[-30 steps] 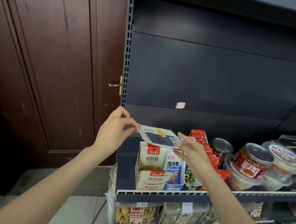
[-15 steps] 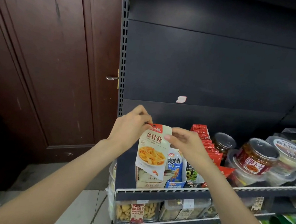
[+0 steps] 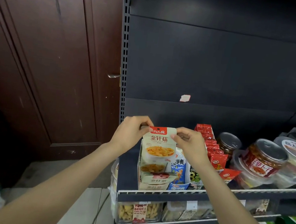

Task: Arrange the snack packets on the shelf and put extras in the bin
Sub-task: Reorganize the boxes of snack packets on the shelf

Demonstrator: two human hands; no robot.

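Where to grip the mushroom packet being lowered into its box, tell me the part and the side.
Grip the mushroom packet by its flat red top strip, from above, one corner each, as the left hand and right hand do. It hangs upright over the display box, whose walls block its sides.

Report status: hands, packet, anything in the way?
Left hand and right hand pinch the packet by its top corners. Packet upright over the display box. Path clear.
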